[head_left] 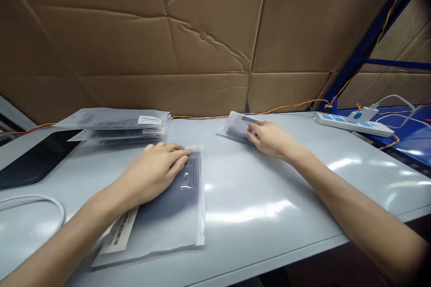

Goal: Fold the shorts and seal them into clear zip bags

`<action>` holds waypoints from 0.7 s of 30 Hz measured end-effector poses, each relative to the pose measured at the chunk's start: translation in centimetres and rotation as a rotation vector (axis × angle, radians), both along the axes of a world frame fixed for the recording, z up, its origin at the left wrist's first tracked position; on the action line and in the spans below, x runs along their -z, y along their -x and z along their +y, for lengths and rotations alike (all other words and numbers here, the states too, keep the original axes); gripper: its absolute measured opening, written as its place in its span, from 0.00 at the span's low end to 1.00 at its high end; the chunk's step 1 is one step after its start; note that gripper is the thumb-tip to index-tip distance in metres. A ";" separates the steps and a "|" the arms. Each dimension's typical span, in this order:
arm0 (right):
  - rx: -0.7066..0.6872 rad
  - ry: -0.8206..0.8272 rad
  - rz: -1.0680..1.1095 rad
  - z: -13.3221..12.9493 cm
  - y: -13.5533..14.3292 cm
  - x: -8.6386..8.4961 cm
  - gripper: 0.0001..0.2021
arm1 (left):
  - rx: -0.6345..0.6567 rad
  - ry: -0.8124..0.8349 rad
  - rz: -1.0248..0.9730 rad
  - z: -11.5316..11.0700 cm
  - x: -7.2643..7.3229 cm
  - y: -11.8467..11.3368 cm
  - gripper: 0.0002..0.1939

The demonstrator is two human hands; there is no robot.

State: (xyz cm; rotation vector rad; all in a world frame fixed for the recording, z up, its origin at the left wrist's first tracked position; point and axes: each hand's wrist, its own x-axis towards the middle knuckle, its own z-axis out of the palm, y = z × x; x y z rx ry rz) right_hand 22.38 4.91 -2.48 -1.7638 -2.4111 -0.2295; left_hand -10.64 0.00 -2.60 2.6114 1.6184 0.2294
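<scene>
My left hand (pixel 156 172) lies with its fingers stretched over a frosted plastic bag (pixel 168 228) near the front of the table. A dark flat item shows inside this bag, and a white barcode label is at its lower left. Farther back, my right hand (pixel 267 136) grips the right side of a smaller frosted bag (pixel 234 126), thumb and fingers pressed together at its edge. Behind my left hand, several frosted bags with white labels form a stack (pixel 114 119).
A black flat device (pixel 37 161) and a white cable (pixel 50 198) lie at the left. At the back right is a white power strip (pixel 353 124) with a plug in it. Cardboard (pixel 202 54) stands behind the grey table (pixel 249 242).
</scene>
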 end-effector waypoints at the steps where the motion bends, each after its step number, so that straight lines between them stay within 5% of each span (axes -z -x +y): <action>1: -0.001 0.016 0.014 -0.5 0.3 -0.1 0.19 | -0.012 -0.009 -0.022 0.3 0.0 0.6 0.24; 13: -0.031 0.001 0.192 -0.2 -0.6 -0.1 0.15 | -0.203 -0.116 0.159 1.6 -0.2 3.1 0.18; 21: -0.004 0.088 0.196 0.2 -0.9 0.3 0.16 | -0.238 0.052 -0.235 1.4 -3.1 3.2 0.17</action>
